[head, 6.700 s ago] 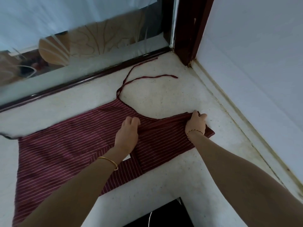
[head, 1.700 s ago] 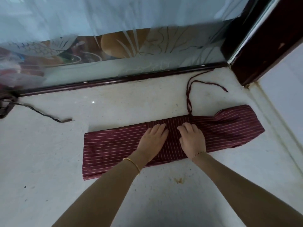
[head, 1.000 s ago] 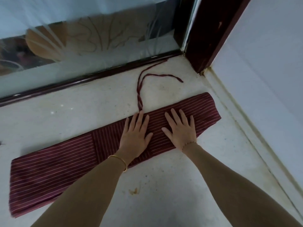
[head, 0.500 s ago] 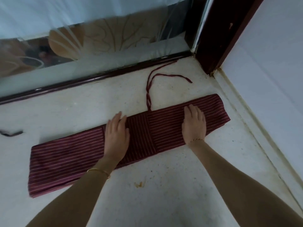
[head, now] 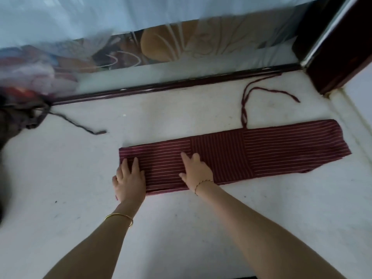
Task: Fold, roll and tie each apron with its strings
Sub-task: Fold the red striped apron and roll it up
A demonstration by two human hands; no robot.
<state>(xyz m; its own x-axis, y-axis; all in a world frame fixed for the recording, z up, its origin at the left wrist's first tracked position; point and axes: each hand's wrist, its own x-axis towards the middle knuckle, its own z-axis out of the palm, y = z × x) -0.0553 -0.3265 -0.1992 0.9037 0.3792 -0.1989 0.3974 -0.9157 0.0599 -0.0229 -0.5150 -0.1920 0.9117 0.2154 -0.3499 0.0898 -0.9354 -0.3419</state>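
Two hands lie on the folded apron [head: 281, 150], a long striped maroon band stretched left to right across the floor [head: 201, 228]. My left hand [head: 129, 179] covers the band's left end at its near corner, grip spread flat, thumb off the cloth on the floor. My right hand [head: 196, 171] rests just beside it toward the middle, by the near edge, grip also flat and pinching nothing, fingers pointing to the far left. The apron's right end stops close to the skirting [head: 346, 117] along the floor's right edge. Its strings [head: 244, 109] run from the far edge across the gap to the door track [head: 181, 84], one end touching it. A dark loose string [head: 80, 125] trails from a blurred cloth heap [head: 12, 121] at the left edge, well apart from the apron. Floor shows broad and white near me and to the left.
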